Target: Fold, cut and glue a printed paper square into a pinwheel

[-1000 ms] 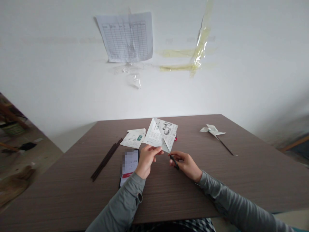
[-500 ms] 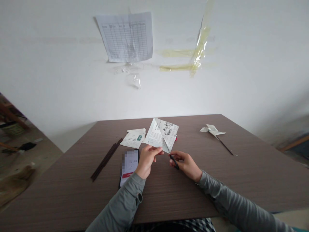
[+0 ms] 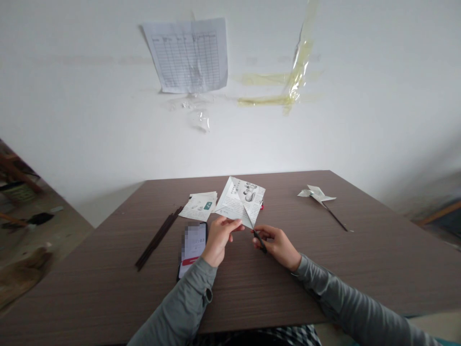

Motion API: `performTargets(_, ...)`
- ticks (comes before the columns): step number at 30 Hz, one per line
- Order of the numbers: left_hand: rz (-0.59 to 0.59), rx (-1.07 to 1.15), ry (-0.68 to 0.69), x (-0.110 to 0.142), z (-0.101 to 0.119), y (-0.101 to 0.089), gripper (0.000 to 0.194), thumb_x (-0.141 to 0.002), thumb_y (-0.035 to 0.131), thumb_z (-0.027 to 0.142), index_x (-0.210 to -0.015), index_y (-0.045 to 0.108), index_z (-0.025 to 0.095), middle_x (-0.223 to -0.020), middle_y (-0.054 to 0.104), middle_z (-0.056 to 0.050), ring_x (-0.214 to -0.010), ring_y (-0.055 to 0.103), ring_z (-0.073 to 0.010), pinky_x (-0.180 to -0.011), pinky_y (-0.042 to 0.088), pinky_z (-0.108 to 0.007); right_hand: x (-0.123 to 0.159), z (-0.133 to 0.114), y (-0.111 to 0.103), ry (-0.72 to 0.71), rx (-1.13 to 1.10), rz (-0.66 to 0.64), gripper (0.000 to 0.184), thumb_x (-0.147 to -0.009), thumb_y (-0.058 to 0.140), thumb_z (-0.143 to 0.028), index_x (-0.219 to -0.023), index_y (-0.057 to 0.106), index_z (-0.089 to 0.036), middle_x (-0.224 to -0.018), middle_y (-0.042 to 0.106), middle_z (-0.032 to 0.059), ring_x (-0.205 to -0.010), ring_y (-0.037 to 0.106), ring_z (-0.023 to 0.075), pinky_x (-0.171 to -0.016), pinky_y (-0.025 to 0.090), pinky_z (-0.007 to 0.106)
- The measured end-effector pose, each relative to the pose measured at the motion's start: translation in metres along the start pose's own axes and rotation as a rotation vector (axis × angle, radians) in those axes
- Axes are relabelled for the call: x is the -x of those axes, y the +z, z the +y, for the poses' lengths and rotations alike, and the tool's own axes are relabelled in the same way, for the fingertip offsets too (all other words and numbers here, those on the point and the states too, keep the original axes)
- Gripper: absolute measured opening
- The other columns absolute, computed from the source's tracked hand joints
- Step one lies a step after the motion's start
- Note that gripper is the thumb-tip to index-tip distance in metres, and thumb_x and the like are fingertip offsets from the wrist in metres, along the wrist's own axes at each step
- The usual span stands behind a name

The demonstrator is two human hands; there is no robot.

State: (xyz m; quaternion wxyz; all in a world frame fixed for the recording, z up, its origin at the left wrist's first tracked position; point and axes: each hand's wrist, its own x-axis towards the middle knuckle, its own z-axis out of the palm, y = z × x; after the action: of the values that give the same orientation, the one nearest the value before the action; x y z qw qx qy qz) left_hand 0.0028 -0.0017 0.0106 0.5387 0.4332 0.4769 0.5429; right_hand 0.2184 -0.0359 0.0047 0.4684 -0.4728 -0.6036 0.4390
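Head view: printed paper square point(image 3: 240, 199) held just off the wooden table point(image 3: 90, 288), left hand point(image 3: 219, 239) pinching its lower edge between thumb and fingers, apparently for tautness; right hand point(image 3: 278, 247) closed on small black scissors point(image 3: 260, 240), tips at the square's lower corner; smartphone point(image 3: 192, 250) just below the square.

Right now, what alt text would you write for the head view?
A left hand pinches a folded printed paper while a right hand holds black scissors at its corner, over a brown table. A paper pinwheel, chopsticks and a phone lie on the table.
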Motion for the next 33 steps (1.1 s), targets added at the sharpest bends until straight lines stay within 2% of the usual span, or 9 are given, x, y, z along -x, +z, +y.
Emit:
performTargets(6, -0.007, 0.026, -0.015, 0.003, 0.0021, 0.0011, 0.034, -0.068, 0.106, 0.041, -0.08, 0.08, 0.023, -0.093, 0.096, -0.013, -0.092, 0.095, -0.0312, -0.052, 0.037, -0.023, -0.0004, -0.0031, -0.002, -0.001, 0.034, -0.02, 0.059, -0.075, 0.104, -0.085, -0.091, 0.094, -0.029, -0.067, 0.083, 0.0083, -0.064, 0.077, 0.0343, -0.067, 0.067, 0.049)
performTargets(11, 0.0, 0.058, -0.01, 0.0058, 0.0044, 0.0027, 0.041, -0.067, 0.112, 0.045, -0.09, 0.088, 0.02, -0.101, 0.098, -0.014, -0.09, 0.094, -0.0283, -0.052, 0.036, -0.022, -0.0003, -0.0014, -0.0026, -0.028, 0.027, -0.014, 0.052, -0.078, 0.106, -0.077, -0.089, 0.094, -0.028, -0.066, 0.081, 0.0073, -0.062, 0.075, 0.0331, -0.069, 0.067, 0.05)
performTargets(17, 0.038, 0.074, 0.01, 0.0042, 0.0027, 0.0046, 0.049, -0.065, 0.116, 0.053, -0.083, 0.084, 0.02, -0.095, 0.095, -0.014, -0.082, 0.087, -0.0245, -0.05, 0.034, -0.022, -0.0015, 0.0015, -0.0005, -0.094, 0.02, 0.024, 0.044, -0.078, 0.107, -0.07, -0.087, 0.095, -0.029, -0.062, 0.08, 0.0059, -0.058, 0.073, 0.0322, -0.067, 0.068, 0.05)
performTargets(22, 0.05, 0.095, 0.032, 0.0018, 0.0001, 0.0047, 0.053, -0.063, 0.118, 0.055, -0.087, 0.087, 0.02, -0.096, 0.095, -0.013, -0.078, 0.084, -0.0223, -0.049, 0.032, -0.022, -0.0022, 0.0025, -0.0016, -0.094, 0.036, -0.007, 0.037, -0.081, 0.104, -0.064, -0.087, 0.096, -0.029, -0.064, 0.081, 0.0057, -0.06, 0.073, 0.0318, -0.071, 0.069, 0.051)
performTargets(28, 0.076, 0.082, 0.052, 0.0025, 0.0003, 0.004, 0.056, -0.065, 0.119, 0.058, -0.085, 0.082, 0.021, -0.093, 0.093, -0.01, -0.079, 0.086, -0.0236, -0.049, 0.035, -0.022, -0.0026, 0.0, -0.0044, -0.042, 0.033, -0.045, 0.048, -0.075, 0.109, -0.076, -0.087, 0.096, -0.031, -0.067, 0.083, 0.0068, -0.064, 0.077, 0.0344, -0.077, 0.071, 0.052)
performTargets(33, 0.109, 0.102, 0.065, 0.0012, -0.0004, 0.0036, 0.056, -0.062, 0.118, 0.057, -0.082, 0.079, 0.022, -0.089, 0.09, -0.008, -0.078, 0.086, -0.0231, -0.049, 0.036, -0.022, -0.0028, 0.003, -0.0069, -0.064, 0.046, -0.061, 0.045, -0.077, 0.107, -0.075, -0.09, 0.099, -0.033, -0.068, 0.084, 0.0067, -0.068, 0.079, 0.0359, -0.082, 0.07, 0.054)
